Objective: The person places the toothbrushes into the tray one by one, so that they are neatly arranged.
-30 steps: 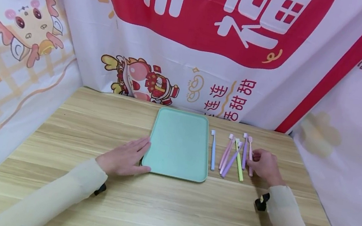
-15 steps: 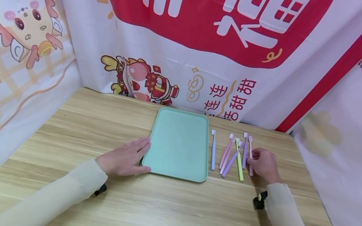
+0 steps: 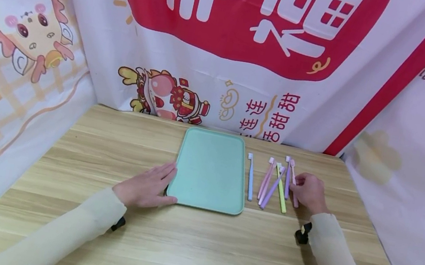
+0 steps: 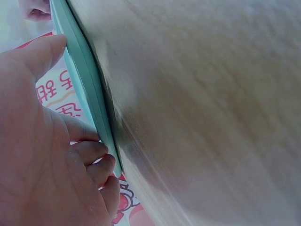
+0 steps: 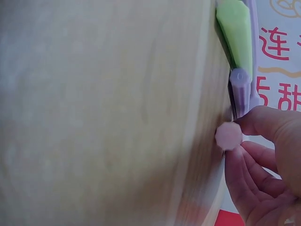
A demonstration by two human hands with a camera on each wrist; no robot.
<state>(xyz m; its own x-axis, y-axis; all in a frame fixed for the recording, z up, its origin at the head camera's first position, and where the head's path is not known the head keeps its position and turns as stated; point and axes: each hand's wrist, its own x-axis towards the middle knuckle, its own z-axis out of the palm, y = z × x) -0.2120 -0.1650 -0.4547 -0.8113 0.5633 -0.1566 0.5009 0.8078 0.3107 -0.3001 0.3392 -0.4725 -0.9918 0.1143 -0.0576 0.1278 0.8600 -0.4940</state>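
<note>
My left hand (image 3: 147,185) lies at the near left corner of a mint-green tray (image 3: 211,169), its fingers extended along the left side and the thumb at the front edge. The left wrist view shows fingertips against the tray's rim (image 4: 83,70). At the right end of a group of toothbrushes, my right hand (image 3: 310,192) pinches a pink toothbrush (image 3: 292,169) between thumb and fingers. Its round handle end (image 5: 229,136) points at the camera in the right wrist view. Close to its left lies a purple toothbrush (image 3: 287,177).
Several other toothbrushes lie between tray and right hand: a blue toothbrush (image 3: 250,182) beside the tray, then pink ones, a green toothbrush (image 3: 282,194) and another purple one, some crossing. A printed cloth (image 3: 222,73) hangs behind the wooden table (image 3: 210,252).
The pink toothbrush's head has shifted very slightly left in my right hand's pinch, and the right wrist has edged left. My left hand stays at the tray.
</note>
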